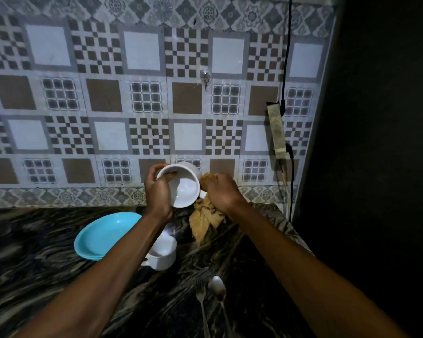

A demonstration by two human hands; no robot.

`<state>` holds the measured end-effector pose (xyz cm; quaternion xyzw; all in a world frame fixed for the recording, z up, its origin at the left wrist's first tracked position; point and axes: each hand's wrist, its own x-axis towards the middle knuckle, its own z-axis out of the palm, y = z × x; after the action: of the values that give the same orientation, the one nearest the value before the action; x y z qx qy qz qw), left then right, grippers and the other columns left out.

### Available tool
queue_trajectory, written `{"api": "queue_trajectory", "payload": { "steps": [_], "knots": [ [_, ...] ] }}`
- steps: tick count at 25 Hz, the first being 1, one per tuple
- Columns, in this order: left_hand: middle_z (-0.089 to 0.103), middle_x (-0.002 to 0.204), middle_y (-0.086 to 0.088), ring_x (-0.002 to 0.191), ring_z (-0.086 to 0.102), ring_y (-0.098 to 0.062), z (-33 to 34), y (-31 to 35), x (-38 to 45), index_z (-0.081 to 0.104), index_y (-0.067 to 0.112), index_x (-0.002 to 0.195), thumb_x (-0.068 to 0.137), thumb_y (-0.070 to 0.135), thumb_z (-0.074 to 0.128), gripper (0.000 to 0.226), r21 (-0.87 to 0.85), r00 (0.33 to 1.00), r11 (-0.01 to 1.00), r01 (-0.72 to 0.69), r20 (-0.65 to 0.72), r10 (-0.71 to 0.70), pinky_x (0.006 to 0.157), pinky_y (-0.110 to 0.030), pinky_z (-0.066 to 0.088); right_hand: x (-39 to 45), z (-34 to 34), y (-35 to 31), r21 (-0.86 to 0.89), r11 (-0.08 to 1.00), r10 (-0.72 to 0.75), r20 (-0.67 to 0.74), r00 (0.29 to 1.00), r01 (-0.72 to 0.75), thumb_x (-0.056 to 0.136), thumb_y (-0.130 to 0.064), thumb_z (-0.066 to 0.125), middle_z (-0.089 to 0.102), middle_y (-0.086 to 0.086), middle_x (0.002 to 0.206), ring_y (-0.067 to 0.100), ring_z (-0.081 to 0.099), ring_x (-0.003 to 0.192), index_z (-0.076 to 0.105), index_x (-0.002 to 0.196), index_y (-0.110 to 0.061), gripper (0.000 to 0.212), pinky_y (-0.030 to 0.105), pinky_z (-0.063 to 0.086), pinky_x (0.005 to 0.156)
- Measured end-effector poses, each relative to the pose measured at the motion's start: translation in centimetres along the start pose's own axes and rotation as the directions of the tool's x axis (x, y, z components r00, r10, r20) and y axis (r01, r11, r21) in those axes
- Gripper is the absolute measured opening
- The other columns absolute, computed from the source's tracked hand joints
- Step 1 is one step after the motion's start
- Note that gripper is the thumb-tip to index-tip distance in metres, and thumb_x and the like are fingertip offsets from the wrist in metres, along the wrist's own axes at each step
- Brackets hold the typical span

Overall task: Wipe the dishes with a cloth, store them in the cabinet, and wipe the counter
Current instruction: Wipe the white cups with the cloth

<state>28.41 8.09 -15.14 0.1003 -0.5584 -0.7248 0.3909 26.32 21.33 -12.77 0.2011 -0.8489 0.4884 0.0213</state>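
White ceramic fills your left hand (158,191): you hold a mug (181,185) tipped so its open mouth faces you, your fingers curled over its rim and your thumb hooked inside. Your right hand (220,190) is closed round a bunched tan cloth (202,222), pressing it against the outer side of the mug, just beside your left hand. The rest of the cloth hangs below your right wrist, with its lower end draped towards the counter (34,264).

Below your left forearm stands a second white mug (163,252) upright on the dark, veined stone counter, partly hidden by your arm. Just to the left of that forearm lie turquoise plates (103,234), stacked, their hollow side up; how many you have there cannot be told for sure. Between your two forearms, nearer to you than either hand, a fork (202,303) and a spoon (219,292) lie side by side on the counter, handles pointing towards you.

Beyond your hands rises a wall of patterned tiles (142,54) in brown, grey and white. Up and to the right of your right hand a power strip (276,129) is fixed to that wall, with a black cable (287,45) running up from it. Everything further right of your right arm is too dark to make out.
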Motion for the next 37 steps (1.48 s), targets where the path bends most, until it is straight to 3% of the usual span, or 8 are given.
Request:
{"api": "queue_trajectory", "payload": {
  "steps": [6, 10, 13, 16, 22, 26, 31, 37],
  "knots": [
    [0.06, 0.083, 0.003, 0.077, 0.053, -0.016, 0.9, -0.5, 0.8, 0.059, 0.024, 0.082, 0.087, 0.0, 0.051, 0.025, -0.004, 0.998, 0.998, 0.055, -0.043, -0.055, 0.06, -0.027, 0.043, 1.0, -3.1, 0.3, 0.32, 0.937, 0.034, 0.316, 0.948, -0.14, 0.093, -0.021, 0.055, 0.069, 0.023, 0.1, 0.032, 0.065, 0.085, 0.063, 0.099, -0.013, 0.013, 0.049, 0.053, 0.085],
    [0.06, 0.086, 0.003, 0.089, 0.053, -0.021, 1.7, -0.9, 0.5, 0.059, 0.025, 0.08, 0.087, -0.002, 0.049, 0.029, 0.091, 0.998, 0.996, -0.019, -0.055, 0.025, 0.067, -0.029, 0.044, 1.1, -3.3, 0.9, -0.071, 0.993, -0.081, 0.19, 0.978, 0.096, 0.092, -0.019, 0.056, 0.064, 0.008, 0.103, 0.02, 0.06, 0.088, 0.059, 0.109, -0.011, 0.019, 0.029, 0.048, 0.069],
    [0.058, 0.091, -0.003, 0.095, 0.052, -0.026, 3.1, -1.3, -0.1, 0.057, 0.022, 0.095, 0.088, 0.001, 0.044, 0.026, -0.022, 0.983, 0.992, 0.123, -0.132, -0.124, 0.078, -0.038, 0.047, 1.6, -2.9, 1.7, 0.185, 0.969, -0.157, -0.043, 0.987, 0.162, 0.097, -0.018, 0.049, 0.065, 0.006, 0.109, 0.02, 0.06, 0.099, 0.061, 0.108, -0.012, 0.018, 0.031, 0.048, 0.084],
    [0.053, 0.096, -0.013, 0.092, 0.051, -0.033, 4.1, -1.0, -0.2, 0.047, 0.014, 0.109, 0.087, -0.003, 0.039, 0.029, -0.253, 0.914, 0.901, 0.354, -0.111, -0.39, 0.071, -0.043, 0.05, 1.9, -2.3, 2.5, 0.389, 0.897, -0.253, 0.065, 0.965, 0.209, 0.1, -0.029, 0.046, 0.064, -0.001, 0.111, 0.014, 0.06, 0.101, 0.058, 0.121, -0.019, 0.027, 0.028, 0.048, 0.085],
    [0.053, 0.092, -0.016, 0.077, 0.052, -0.035, 4.6, 0.4, -1.9, 0.04, 0.011, 0.116, 0.087, -0.005, 0.028, 0.035, -0.095, 0.824, 0.819, 0.566, 0.101, -0.557, 0.047, -0.036, 0.051, 2.6, -1.4, 3.5, -0.149, 0.894, -0.447, -0.248, 0.86, 0.422, 0.099, -0.035, 0.044, 0.057, 0.007, 0.115, 0.023, 0.055, 0.103, 0.054, 0.118, -0.01, 0.033, 0.033, 0.046, 0.082],
    [0.055, 0.114, -0.018, 0.082, 0.057, -0.035, 4.4, 0.2, -2.2, 0.048, 0.016, 0.115, 0.089, 0.004, 0.029, 0.035, -0.039, 0.723, 0.735, 0.677, 0.223, -0.654, 0.068, -0.053, 0.052, 3.0, -2.4, 2.2, -0.216, 0.946, -0.302, -0.33, 0.894, 0.24, 0.099, -0.037, 0.041, 0.064, 0.009, 0.102, 0.021, 0.057, 0.086, 0.061, 0.105, -0.009, 0.035, 0.025, 0.035, 0.068],
    [0.061, 0.106, -0.023, 0.08, 0.066, -0.039, 2.8, 0.1, -0.7, 0.052, 0.004, 0.117, 0.086, 0.029, 0.036, 0.042, 0.262, 0.546, 0.639, 0.723, 0.348, -0.762, 0.068, -0.047, 0.058, 3.4, -2.6, 2.7, -0.156, 0.974, -0.211, -0.343, 0.915, 0.166, 0.101, -0.037, 0.038, 0.064, 0.009, 0.082, 0.018, 0.053, 0.071, 0.066, 0.088, -0.006, 0.044, 0.023, 0.033, 0.063],
    [0.059, 0.091, -0.015, 0.076, 0.057, -0.031, 1.7, -0.7, 2.2, 0.054, 0.011, 0.102, 0.092, 0.024, 0.027, 0.031, 0.119, 0.615, 0.671, 0.732, 0.31, -0.725, 0.046, -0.038, 0.056, 3.5, -1.8, 2.2, 0.305, 0.952, 0.009, -0.114, 0.993, 0.026, 0.103, -0.042, 0.028, 0.058, -0.003, 0.087, 0.008, 0.059, 0.076, 0.056, 0.108, -0.016, 0.038, 0.021, 0.046, 0.061]
  ]
}}
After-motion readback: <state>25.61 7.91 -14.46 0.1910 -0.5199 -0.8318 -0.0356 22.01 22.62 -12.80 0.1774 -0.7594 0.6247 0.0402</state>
